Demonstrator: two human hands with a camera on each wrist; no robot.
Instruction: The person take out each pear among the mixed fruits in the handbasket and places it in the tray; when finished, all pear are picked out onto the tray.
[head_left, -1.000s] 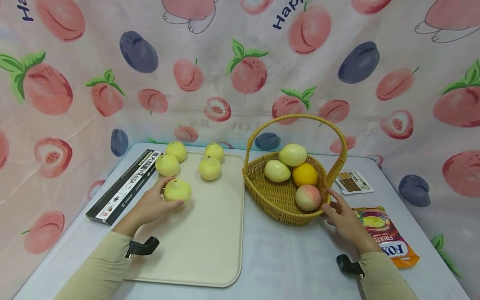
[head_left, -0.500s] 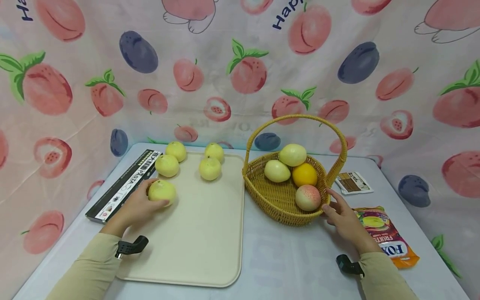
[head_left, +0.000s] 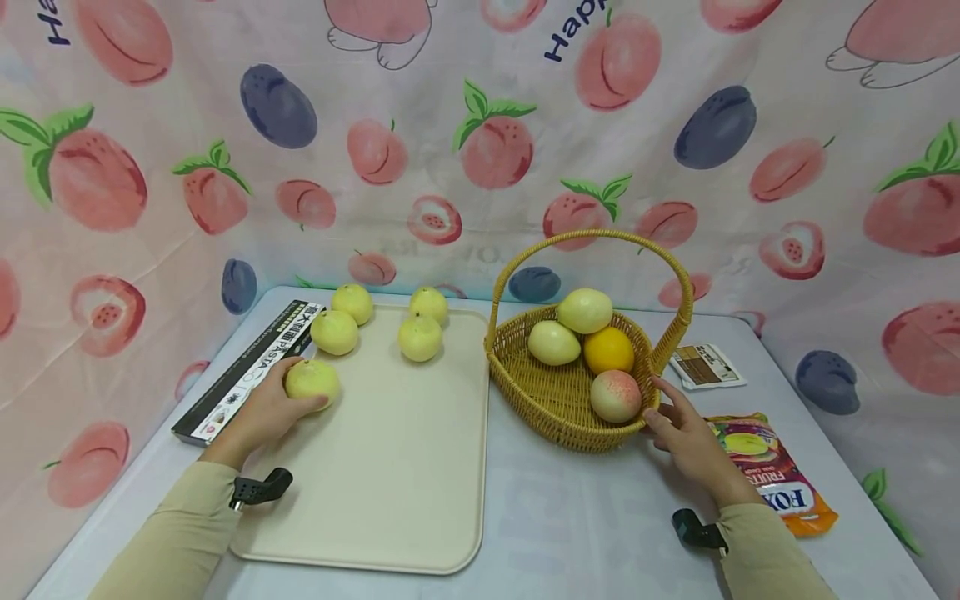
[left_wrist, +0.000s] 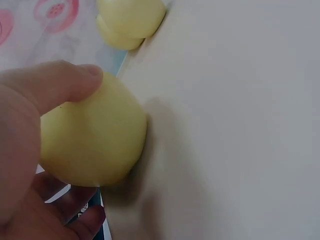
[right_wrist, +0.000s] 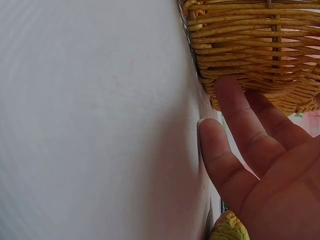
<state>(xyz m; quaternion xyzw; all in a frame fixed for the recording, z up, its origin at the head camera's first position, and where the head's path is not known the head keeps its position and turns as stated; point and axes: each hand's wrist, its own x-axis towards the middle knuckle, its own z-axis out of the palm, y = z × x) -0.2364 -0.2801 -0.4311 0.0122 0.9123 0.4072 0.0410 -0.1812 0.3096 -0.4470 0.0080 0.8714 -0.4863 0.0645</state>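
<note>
My left hand (head_left: 266,408) grips a round pale-yellow fruit (head_left: 315,383) at the left edge of a cream tray (head_left: 390,467). In the left wrist view the thumb lies over the top of this fruit (left_wrist: 95,135), with fingers below it and the tray surface right beside it. My right hand (head_left: 693,446) touches the right side of a wicker basket (head_left: 540,417) near the handle's base. Its fingers reach fairly straight to the woven wall (right_wrist: 240,40) in the right wrist view. Two pale oval fruits (head_left: 555,342), an orange (head_left: 609,350) and a peach (head_left: 617,396) lie in the basket.
Several more yellow fruits stand at the tray's back, such as the one (head_left: 420,337) in the middle. A black pasta box (head_left: 247,375) lies along the tray's left side. Right of the basket are a small packet (head_left: 708,367) and a red-orange candy bag (head_left: 780,479).
My left hand has moved left with the yellow fruit, from farther in on the tray to its left edge. The right hand and the basket have stayed in place.
</note>
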